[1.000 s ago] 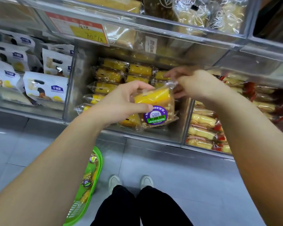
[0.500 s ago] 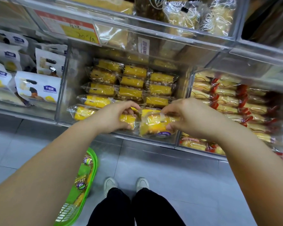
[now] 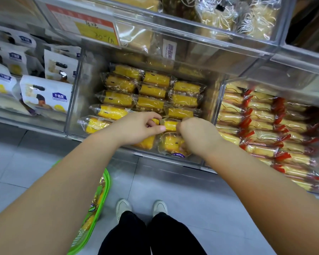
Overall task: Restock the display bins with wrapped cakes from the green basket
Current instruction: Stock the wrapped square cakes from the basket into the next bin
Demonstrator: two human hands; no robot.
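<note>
While the wrapped cake sits at the front of the middle display bin, both hands pinch its clear wrapper: the left hand grips the near-left end between thumb and curled fingers, and the right hand, closed into a loose fist, holds the right end. Rows of yellow cakes already fill most of that bin, so restocking looks well advanced. More wrapped cakes remain in the green basket on the floor by the person's left leg, so work is left.
</note>
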